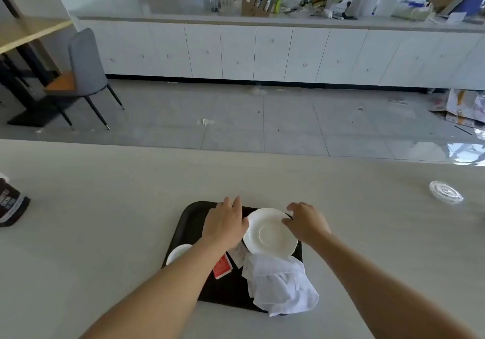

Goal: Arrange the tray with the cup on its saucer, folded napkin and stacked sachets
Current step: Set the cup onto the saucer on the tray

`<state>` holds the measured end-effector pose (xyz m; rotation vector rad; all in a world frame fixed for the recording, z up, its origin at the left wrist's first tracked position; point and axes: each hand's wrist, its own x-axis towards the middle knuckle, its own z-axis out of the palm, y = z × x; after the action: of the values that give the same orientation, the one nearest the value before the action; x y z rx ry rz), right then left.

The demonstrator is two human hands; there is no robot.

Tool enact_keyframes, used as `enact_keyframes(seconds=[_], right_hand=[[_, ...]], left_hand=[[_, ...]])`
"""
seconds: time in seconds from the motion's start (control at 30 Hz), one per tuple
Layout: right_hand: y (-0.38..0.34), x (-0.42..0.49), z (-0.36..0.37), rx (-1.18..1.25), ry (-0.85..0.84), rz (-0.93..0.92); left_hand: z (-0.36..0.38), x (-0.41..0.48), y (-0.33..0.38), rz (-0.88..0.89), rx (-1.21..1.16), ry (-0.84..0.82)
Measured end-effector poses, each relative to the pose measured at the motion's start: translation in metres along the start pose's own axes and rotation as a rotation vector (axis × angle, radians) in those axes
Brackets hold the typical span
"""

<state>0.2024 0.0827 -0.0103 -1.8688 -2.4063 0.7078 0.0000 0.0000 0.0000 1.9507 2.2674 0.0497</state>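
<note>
A black tray point(191, 218) lies on the pale table in front of me. A white saucer point(270, 233) sits on the tray's far right part. My left hand point(227, 220) grips its left rim and my right hand point(305, 222) grips its right rim. A white cup point(178, 253) stands at the tray's left edge, partly hidden by my left forearm. A red sachet point(221, 266) and a pale sachet point(237, 256) lie loose in the tray's middle. A crumpled white napkin point(280, 283) covers the tray's near right corner and hangs over its edge.
A dark bottle point(10, 202) stands at the table's far left edge. A clear plastic lid point(446, 191) lies on the table at the far right. Beyond the table are tiled floor, a grey chair point(84, 73) and white cabinets.
</note>
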Motion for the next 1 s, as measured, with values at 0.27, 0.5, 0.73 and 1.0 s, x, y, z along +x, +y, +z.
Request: enact_keyframes(seconds=[0.27,0.5,0.73,1.0], right_hand=[[0.022,-0.006,0.02,-0.053,-0.021,0.152],[0.028,-0.001,0.032,-0.003,-0.061,0.181],[0.026,0.004,0.03,0.041,-0.046,0.2],[-0.014,0.018,0.028,0.106,-0.005,0.11]], left_hand=[[0.035,0.004,0.006,-0.137,-0.251,-0.148],[0.05,0.012,0.011,-0.233,-0.388,-0.183],[0.051,0.019,0.009,-0.293,-0.529,-0.152],[0.037,0.028,-0.034,-0.321,-0.535,-0.068]])
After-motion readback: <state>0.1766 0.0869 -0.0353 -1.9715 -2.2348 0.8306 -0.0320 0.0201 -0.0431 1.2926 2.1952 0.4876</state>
